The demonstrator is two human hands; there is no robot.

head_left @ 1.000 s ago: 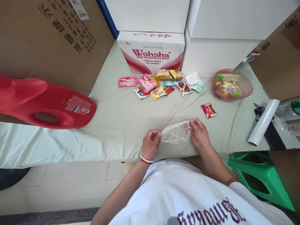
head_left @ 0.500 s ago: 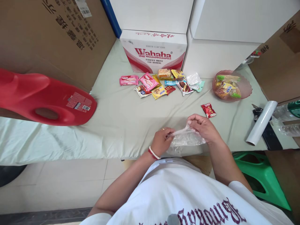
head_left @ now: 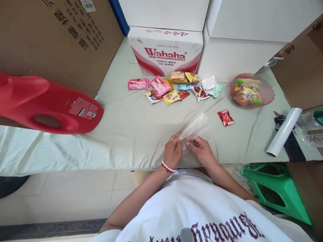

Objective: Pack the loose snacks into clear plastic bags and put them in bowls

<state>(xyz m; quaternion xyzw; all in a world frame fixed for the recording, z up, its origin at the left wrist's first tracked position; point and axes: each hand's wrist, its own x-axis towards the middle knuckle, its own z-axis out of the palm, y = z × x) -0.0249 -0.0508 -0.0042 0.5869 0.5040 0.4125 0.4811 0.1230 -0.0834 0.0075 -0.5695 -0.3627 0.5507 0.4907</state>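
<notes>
A clear plastic bag (head_left: 193, 125) is bunched between my two hands near the table's front edge, its loose end sticking up and away from me. My left hand (head_left: 173, 149) is closed on its left side, fingers pinched together. From the right, my right hand (head_left: 200, 150) pinches the film close beside the left fingertips. Ahead and to the right lies a red snack packet (head_left: 225, 118), apart from both hands. Farther back sits a pile of wrapped snacks, with a pink wafer packet (head_left: 159, 85) and a yellow packet (head_left: 172, 97) among them.
A pink bowl (head_left: 267, 95) of snacks stands at the back right, near a white roll (head_left: 284, 132). A Wahaha carton (head_left: 165, 53) backs the pile. On the left is a large red jug (head_left: 58, 107); a green stool (head_left: 277, 191) is below right.
My right hand has moved left, up against my left hand. The bag, earlier stretched between them and hanging low, is now gathered with its end pointing upward.
</notes>
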